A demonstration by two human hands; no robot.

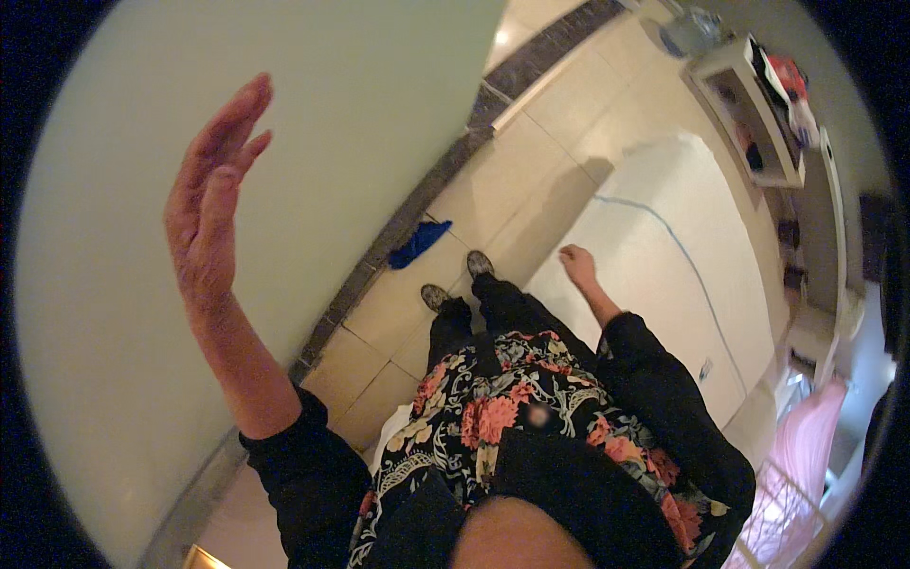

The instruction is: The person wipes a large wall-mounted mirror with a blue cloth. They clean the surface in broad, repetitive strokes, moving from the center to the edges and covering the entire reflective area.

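My left hand (209,199) is raised at the left, in front of a pale green wall (351,104). Its fingers are stretched out and nothing is in it; whether it touches the wall I cannot tell. Lower down and to the right, my right hand (578,266) hangs beside the near edge of a wide white slab (654,218), perhaps a mattress, with a thin blue line across it. The fingers of that hand are loosely bent, and I see nothing held. A crumpled blue cloth (417,244) lies on the floor by the foot of the wall.
Beige floor tiles (517,180) run between the wall's dark skirting (379,247) and the white slab. A small object (706,368) lies on the slab. An open-fronted cabinet (744,119) stands at the far right, near a large clear bottle (692,33). Pink fabric (806,436) hangs lower right.
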